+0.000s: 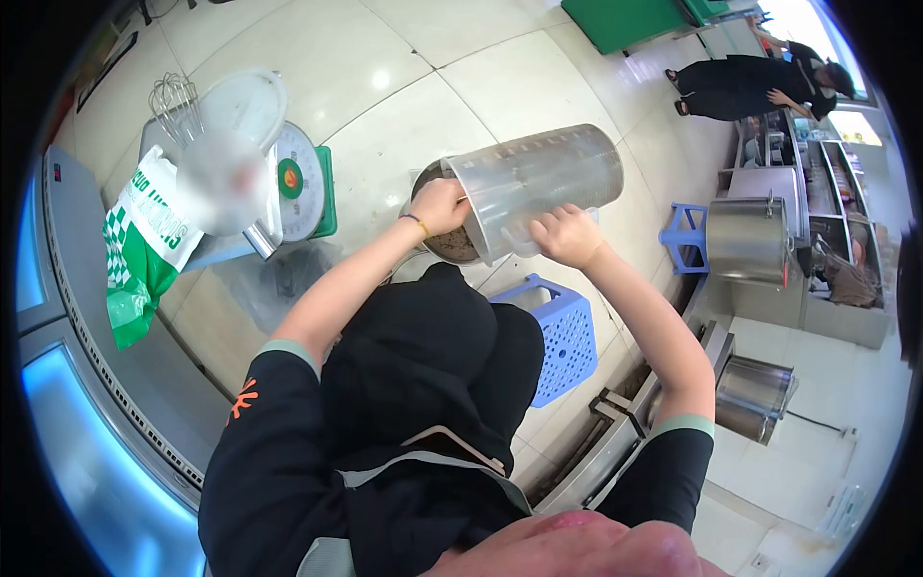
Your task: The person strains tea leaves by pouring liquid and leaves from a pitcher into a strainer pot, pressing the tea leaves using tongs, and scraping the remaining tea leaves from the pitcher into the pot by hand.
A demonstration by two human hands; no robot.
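Observation:
A large clear plastic jug lies tipped on its side over a metal pot, its mouth toward the pot. My right hand is closed round the jug's handle. At the jug's rim is my left hand, its fingers closed; what they pinch, if anything, is too small to make out. Brownish contents show inside the pot, partly hidden by the jug and my left hand.
To the left are a green scale, a whisk, a lid and a green-white bag. A blue stool stands near my legs. Another person stands at upper right, near a steel pot.

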